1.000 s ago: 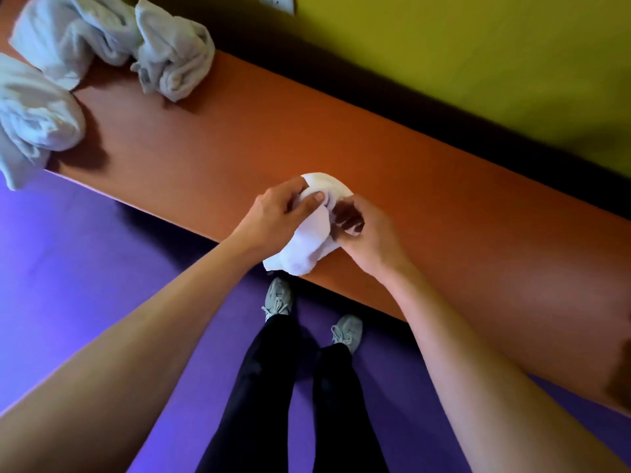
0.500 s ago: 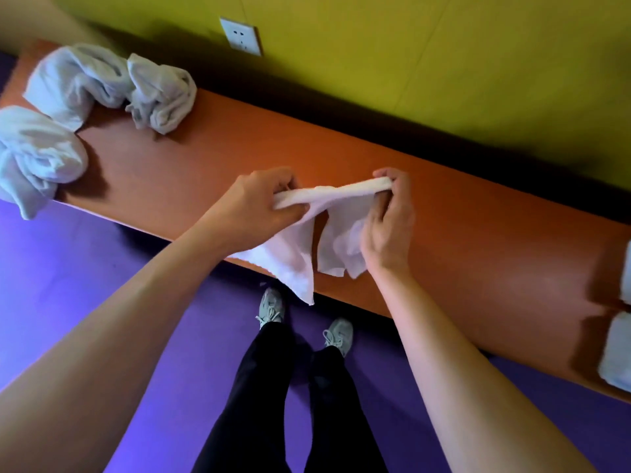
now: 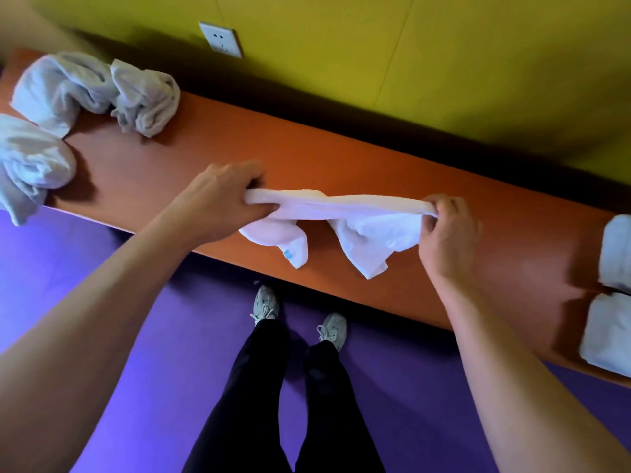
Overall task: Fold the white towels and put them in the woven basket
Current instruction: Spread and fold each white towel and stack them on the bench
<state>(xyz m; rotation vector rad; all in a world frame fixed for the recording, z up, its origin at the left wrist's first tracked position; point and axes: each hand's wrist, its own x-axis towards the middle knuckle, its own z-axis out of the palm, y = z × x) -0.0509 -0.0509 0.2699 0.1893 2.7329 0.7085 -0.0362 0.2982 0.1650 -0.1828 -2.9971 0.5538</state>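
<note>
Both hands grasp one white towel (image 3: 345, 213) above the orange tabletop (image 3: 307, 155). The left hand (image 3: 222, 196) clenches one end of its top edge and the right hand (image 3: 444, 230) pinches the other, so the edge runs taut between them while two corners hang down (one shows a small blue tag). Three crumpled towels (image 3: 92, 90) lie in a loose heap at the tabletop's far left end, well apart from the hands. Two folded towels (image 3: 611, 302) lie side by side at its right end, cut off by the frame. A socket (image 3: 221, 39) sits on the yellow wall. Below, the person's shoes (image 3: 297, 319) stand on the purple floor.
</note>
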